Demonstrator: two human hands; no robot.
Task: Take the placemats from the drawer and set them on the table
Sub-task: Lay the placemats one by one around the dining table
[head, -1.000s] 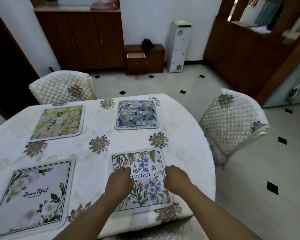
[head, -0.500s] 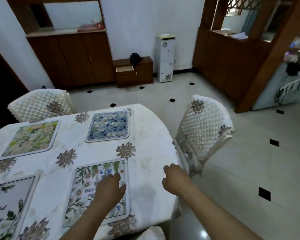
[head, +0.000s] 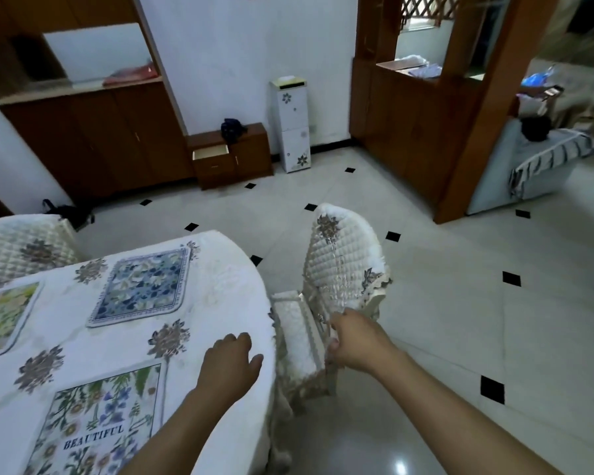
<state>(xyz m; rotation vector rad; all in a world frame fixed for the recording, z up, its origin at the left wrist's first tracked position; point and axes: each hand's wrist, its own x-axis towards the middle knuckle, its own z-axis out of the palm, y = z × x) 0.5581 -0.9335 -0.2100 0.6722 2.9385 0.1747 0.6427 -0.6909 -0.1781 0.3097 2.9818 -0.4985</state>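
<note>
**Placemats laid out on the table, both hands empty at its right edge**

The "BEAUTIFUL" placemat [head: 96,423] lies flat on the table [head: 227,289], at the table's near edge, its lower part cut off by the frame. Farther across the table lies the blue floral placemat [head: 141,286], also flat, its corners rounded. At the table's left side a green floral placemat [head: 0,320] shows only in part, the rest out of frame. The three mats lie apart from one another on the white cloth, with brown flower motifs between them.

The left hand [head: 228,365] is over the bare cloth at the table's right edge, just right of the "BEAUTIFUL" placemat, palm down, fingers loosely spread and holding nothing; whether it presses on the cloth cannot be told. The right hand [head: 357,341] is off the table's right side, fingers curled at the lower edge of a quilted chair [head: 343,265] back; it appears to touch the cover, but a firm grip cannot be told.

A second quilted chair [head: 21,248] stands at the table's far left. Beyond the table, against the far wall, a low wooden cabinet [head: 251,156] has its drawer [head: 211,154] pulled open, with a tall white floral unit [head: 290,125] just right of it.
</note>
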